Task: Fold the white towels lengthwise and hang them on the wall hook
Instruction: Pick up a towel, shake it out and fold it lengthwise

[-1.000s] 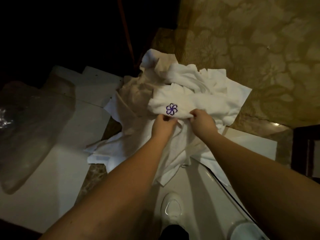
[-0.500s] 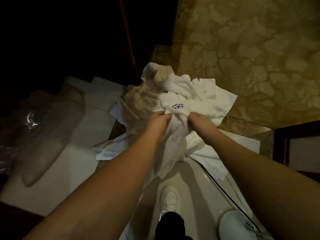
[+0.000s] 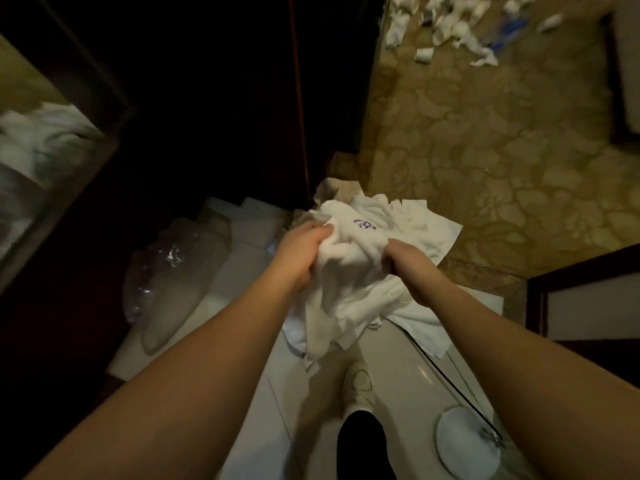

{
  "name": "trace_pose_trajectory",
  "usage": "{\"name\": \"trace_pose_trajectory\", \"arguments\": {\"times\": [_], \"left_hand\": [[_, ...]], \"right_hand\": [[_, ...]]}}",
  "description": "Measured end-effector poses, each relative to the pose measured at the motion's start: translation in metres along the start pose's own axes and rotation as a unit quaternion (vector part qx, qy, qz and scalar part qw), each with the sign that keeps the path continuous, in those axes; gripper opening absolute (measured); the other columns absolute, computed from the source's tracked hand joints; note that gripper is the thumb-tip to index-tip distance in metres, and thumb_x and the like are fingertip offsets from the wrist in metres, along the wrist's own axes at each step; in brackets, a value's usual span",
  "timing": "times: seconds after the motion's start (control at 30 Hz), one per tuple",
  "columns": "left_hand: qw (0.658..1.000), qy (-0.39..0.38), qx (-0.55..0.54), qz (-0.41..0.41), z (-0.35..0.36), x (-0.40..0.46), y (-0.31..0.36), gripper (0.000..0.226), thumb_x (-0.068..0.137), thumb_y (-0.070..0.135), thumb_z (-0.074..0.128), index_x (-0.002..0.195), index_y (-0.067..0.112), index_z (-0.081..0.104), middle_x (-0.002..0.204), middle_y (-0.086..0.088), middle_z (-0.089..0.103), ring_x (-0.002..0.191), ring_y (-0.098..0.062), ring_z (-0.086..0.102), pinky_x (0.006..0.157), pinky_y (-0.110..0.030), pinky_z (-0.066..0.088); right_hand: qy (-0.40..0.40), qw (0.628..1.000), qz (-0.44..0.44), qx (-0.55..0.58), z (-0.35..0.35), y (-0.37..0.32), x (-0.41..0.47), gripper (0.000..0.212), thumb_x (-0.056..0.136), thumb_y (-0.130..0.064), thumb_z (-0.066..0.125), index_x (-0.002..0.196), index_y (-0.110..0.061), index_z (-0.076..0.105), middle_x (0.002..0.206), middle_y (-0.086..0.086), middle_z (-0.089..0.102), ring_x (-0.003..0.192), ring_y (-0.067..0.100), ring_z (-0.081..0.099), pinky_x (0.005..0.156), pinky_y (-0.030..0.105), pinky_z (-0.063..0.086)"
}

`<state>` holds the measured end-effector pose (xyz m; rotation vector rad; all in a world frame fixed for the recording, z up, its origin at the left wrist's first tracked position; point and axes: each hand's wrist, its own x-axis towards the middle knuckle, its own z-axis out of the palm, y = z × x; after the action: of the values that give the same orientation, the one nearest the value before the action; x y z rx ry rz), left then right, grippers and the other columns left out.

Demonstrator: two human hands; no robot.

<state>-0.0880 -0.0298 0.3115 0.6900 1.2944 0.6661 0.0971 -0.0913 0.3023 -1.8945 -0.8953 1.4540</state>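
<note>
A white towel [image 3: 349, 258] with a small purple flower mark hangs bunched between my hands, its loose end trailing down toward the floor. My left hand [image 3: 299, 251] grips its left side with curled fingers. On its right side, my right hand [image 3: 403, 259] grips it the same way. Under and behind it lies a heap of more white towels [image 3: 426, 230] on the floor. No wall hook shows in this view.
A crumpled clear plastic bag [image 3: 173, 271] lies on the white floor at left. A dark door or panel [image 3: 225, 98] stands ahead. Patterned carpet [image 3: 502, 150] stretches right, strewn with white scraps [image 3: 450, 26]. A white round dish with a black cord [image 3: 464, 441] sits beside my shoe [image 3: 358, 386].
Both hands have lifted the flower-marked towel up off the heap and gathered it tighter; the view has pulled back and tilted up, showing more carpet.
</note>
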Motion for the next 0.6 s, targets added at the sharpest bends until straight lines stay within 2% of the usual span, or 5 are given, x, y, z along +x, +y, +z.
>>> {"name": "trace_pose_trajectory", "arguments": {"times": [0.07,0.13,0.3,0.47,0.6], "left_hand": [[0.999,-0.016,-0.04,0.018,-0.008,-0.042,0.028,0.011,0.098,0.013,0.059,0.103,0.015,0.069,0.1,-0.012,0.075,0.087,-0.022,0.072,0.077,-0.033,0.06],[0.998,-0.026,-0.05,0.041,-0.017,-0.089,0.055,0.01,0.1,0.013,0.056,0.1,0.015,0.066,0.089,-0.007,0.071,0.078,-0.017,0.069,0.065,-0.026,0.056],[0.994,-0.027,0.051,0.094,-0.042,-0.209,0.119,0.03,0.098,0.009,0.057,0.127,0.006,0.06,0.106,-0.004,0.064,0.095,-0.018,0.059,0.079,-0.023,0.042],[0.994,-0.017,0.043,0.095,-0.049,-0.341,0.171,0.028,0.089,0.024,0.065,0.062,0.013,0.065,0.057,-0.004,0.06,0.052,-0.017,0.062,0.052,-0.027,0.047],[0.97,-0.03,0.184,0.156,-0.055,-0.427,0.198,0.027,0.089,0.029,0.073,0.101,0.005,0.071,0.072,-0.009,0.075,0.065,-0.023,0.074,0.061,-0.034,0.06]], "right_hand": [[-0.003,1.0,-0.012,-0.007,0.0,-0.021,-0.036,0.037,0.077,-0.028,0.049,0.094,0.001,0.062,0.093,0.024,0.057,0.084,0.025,0.047,0.087,0.054,0.046],[-0.005,1.0,-0.017,0.008,0.001,-0.044,-0.077,0.038,0.075,-0.034,0.053,0.102,-0.013,0.069,0.102,0.011,0.066,0.093,0.022,0.056,0.089,0.045,0.049],[0.01,0.996,-0.081,-0.042,0.0,-0.096,-0.184,0.016,0.094,-0.031,0.062,0.108,-0.025,0.066,0.115,0.006,0.068,0.107,0.026,0.062,0.094,0.042,0.053],[0.057,0.98,-0.173,-0.083,0.002,-0.151,-0.299,0.016,0.095,-0.028,0.065,0.11,-0.023,0.066,0.108,0.008,0.07,0.105,0.027,0.065,0.097,0.048,0.052],[0.059,0.967,-0.222,-0.115,-0.002,-0.182,-0.376,0.027,0.094,-0.031,0.068,0.117,-0.017,0.066,0.107,0.008,0.071,0.102,0.027,0.067,0.095,0.047,0.054]]}}
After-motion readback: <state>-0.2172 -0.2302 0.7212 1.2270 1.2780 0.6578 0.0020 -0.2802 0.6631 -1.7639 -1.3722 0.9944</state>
